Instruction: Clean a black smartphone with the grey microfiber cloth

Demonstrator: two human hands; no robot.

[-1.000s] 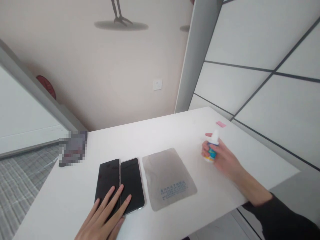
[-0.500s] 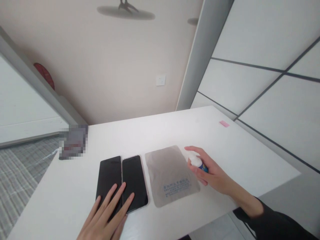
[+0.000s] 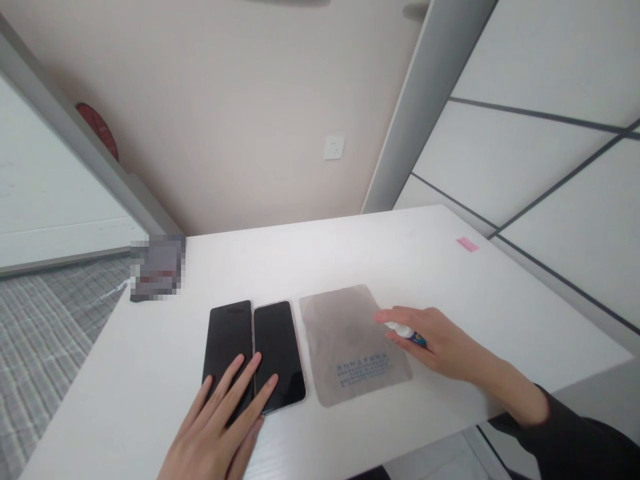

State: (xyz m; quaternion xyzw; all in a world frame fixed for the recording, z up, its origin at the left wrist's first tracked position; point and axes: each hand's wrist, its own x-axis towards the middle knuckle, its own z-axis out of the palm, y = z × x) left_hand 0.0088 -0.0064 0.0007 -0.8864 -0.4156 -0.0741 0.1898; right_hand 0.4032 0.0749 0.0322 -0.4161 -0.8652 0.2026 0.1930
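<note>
Two black phones lie side by side, the left phone (image 3: 227,333) and the right phone (image 3: 281,347), the latter in a clear case. My left hand (image 3: 215,420) rests with spread fingers over their lower parts. To the right lies a grey cleaning cloth (image 3: 345,333) with blue print along its lower part. In my right hand (image 3: 440,343), at the cloth's right edge, is a small spray bottle (image 3: 403,330) with a white top and a blue label. My index finger reaches over its top, which points left. Most of the bottle is hidden in the hand.
All of it lies on a white table (image 3: 320,257). A pink slip (image 3: 467,244) lies near the far right edge, and a blurred dark item (image 3: 159,267) at the far left corner. A wall with a socket (image 3: 334,147) rises behind; white panels stand to the right.
My right hand has turned the spray bottle, its top tipping lower toward the cloth. My left hand stays on the phones. The whole view has shifted slightly.
</note>
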